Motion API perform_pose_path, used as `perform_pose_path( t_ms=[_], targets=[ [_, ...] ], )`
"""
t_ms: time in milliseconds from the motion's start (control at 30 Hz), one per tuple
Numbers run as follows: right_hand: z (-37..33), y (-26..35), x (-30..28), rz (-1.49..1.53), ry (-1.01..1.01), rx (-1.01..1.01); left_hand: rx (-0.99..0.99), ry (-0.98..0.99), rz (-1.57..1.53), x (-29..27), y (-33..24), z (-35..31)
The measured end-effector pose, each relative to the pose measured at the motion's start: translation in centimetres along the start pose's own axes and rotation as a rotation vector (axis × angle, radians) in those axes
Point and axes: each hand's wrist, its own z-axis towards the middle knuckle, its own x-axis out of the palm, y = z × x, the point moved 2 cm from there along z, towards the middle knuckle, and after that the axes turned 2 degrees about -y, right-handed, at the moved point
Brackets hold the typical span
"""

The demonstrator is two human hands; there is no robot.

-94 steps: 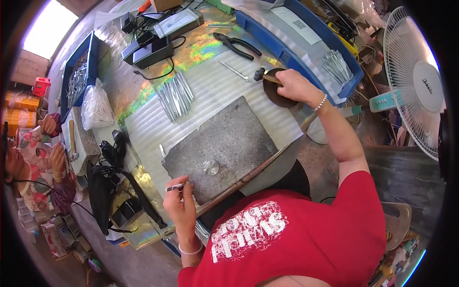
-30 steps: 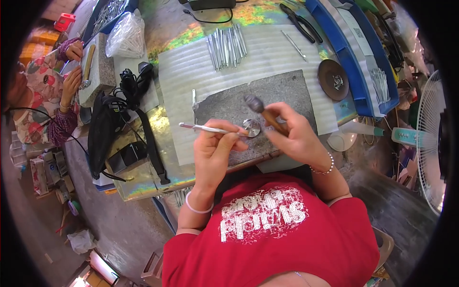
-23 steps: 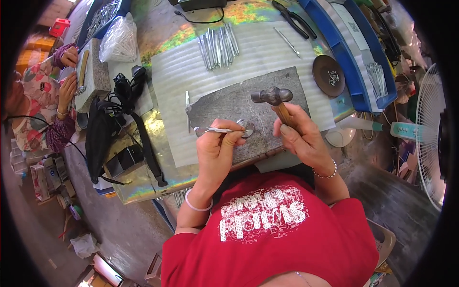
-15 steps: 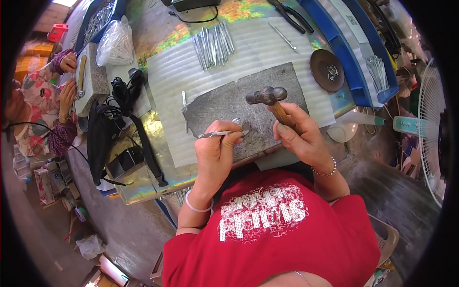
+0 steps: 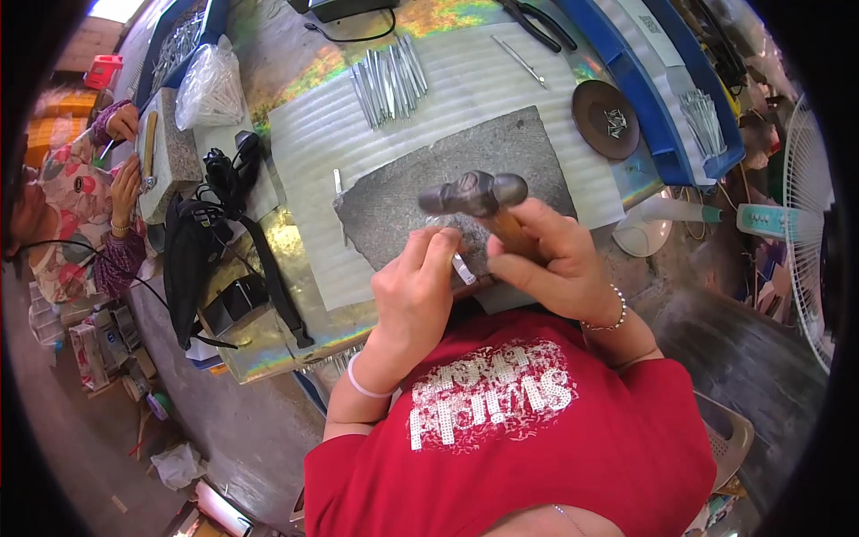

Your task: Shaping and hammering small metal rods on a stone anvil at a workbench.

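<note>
A ball-peen hammer with a wooden handle is in my right hand, its fingers wrapped round the handle. The hammer head hangs over a grey stone slab, just above my left fingertips. My left hand is closed in a pinch on a slim silver metal piece. One end of that piece sticks out on the right of the fingers, by the slab's near edge. The hammer and fingers hide the rest of it.
Beyond the slab, a row of silver strips lies on white foam sheeting. Pliers, a brown dish of small pins and a blue bin sit right. A black strap bag lies left, near a co-worker's hands.
My left hand has turned, so the metal piece now points to the lower right instead of leftward. The hammer head has moved left, over my left fingertips.
</note>
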Motion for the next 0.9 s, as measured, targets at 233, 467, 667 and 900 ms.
perform_pose_path(
  t_ms=[233,467,667,900],
  targets=[
    [2.7,4.2,1.9,-0.344,0.145,-0.345,0.049,0.126,-0.014,-0.1,1.4,-0.7],
    [-0.1,7.2,0.5,-0.490,0.128,-0.199,0.096,-0.073,-0.046,-0.3,1.9,-0.5],
    [-2.2,11.2,-0.5,-0.630,0.187,-0.222,0.139,-0.091,-0.079,0.1,2.5,-0.4],
    [-2.4,11.4,0.2,-0.772,0.227,-0.342,0.127,-0.095,-0.062,0.0,2.3,-0.4]
  ],
)
